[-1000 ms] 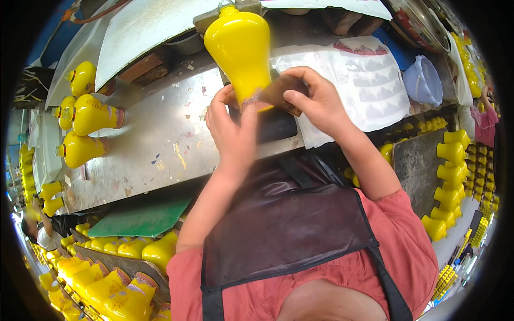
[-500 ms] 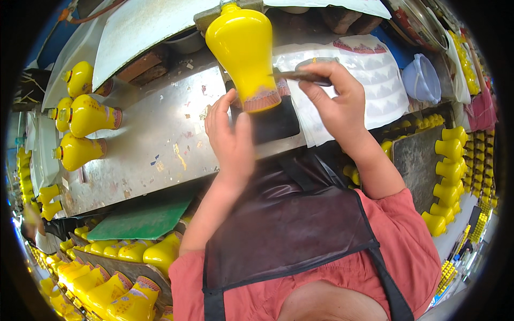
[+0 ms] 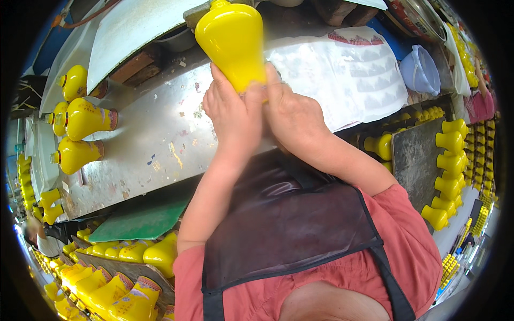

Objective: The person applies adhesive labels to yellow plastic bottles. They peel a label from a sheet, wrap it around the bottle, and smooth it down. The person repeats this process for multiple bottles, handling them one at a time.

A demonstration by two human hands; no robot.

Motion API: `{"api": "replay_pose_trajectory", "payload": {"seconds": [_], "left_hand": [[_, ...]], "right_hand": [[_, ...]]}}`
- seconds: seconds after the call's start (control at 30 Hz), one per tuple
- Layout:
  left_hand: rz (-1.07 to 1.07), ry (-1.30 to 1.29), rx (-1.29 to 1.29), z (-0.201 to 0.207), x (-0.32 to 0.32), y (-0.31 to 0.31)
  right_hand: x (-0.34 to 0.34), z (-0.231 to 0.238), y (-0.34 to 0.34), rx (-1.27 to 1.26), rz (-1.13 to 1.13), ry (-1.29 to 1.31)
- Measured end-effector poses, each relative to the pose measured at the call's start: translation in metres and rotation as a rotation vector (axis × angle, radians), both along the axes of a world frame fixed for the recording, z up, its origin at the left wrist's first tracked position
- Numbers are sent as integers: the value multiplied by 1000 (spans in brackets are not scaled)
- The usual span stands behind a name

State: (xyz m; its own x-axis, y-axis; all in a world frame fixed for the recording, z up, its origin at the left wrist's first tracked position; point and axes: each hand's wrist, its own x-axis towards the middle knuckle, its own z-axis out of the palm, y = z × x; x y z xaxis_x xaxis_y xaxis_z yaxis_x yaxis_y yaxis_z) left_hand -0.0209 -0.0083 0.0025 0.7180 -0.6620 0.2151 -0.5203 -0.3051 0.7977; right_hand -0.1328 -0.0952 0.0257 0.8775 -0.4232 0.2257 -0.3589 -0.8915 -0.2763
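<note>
A glossy yellow vase (image 3: 230,45) lies with its narrow neck against a dark block at the far edge and its base toward me. My left hand (image 3: 234,112) wraps the base from the left, its fingers along the side. From the other side my right hand (image 3: 295,115) presses round the same base, thumb up along the vase. The two hands nearly meet and cover the patterned band there. Both are slightly blurred. The dark flat tool that was in my right hand is not visible now.
White printed sheets (image 3: 342,75) lie right of the vase on the metal table (image 3: 144,128). Several patterned yellow vases (image 3: 88,119) stand at the left. A pale blue bucket (image 3: 420,72) is at the right. Racks of yellow vases (image 3: 450,171) flank me; a green board (image 3: 139,219) sits lower left.
My right hand has moved left and down from beside the vase onto its base, and the tool has gone from sight. My left hand has closed in on the base. The vase has shifted slightly up-left.
</note>
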Motion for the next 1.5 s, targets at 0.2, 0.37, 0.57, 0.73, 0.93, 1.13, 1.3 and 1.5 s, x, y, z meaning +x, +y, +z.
{"api": "replay_pose_trajectory", "payload": {"seconds": [0.2,0.37,0.57,0.73,0.93,1.13,1.3,1.5], "left_hand": [[-36,-23,20,-1,3,1],[-35,-24,50,-2,5,3],[-51,32,44,0,5,3],[-62,77,-10,0,7,3],[-59,57,-23,-4,6,2],[25,-133,-36,-11,4,5],[30,-341,-21,-14,-22,37],[-38,-359,85,-22,-38,48]], "right_hand": [[0,-4,1,-19,-8,-33],[0,-7,2,-44,-20,-18],[-1,-7,3,-70,-25,-38],[-1,-10,0,-34,4,-62],[-1,-8,-2,5,21,-68],[-3,-15,-2,19,12,-38],[-9,-3,-19,231,36,-155],[-21,26,-57,1454,-156,-322]]}}
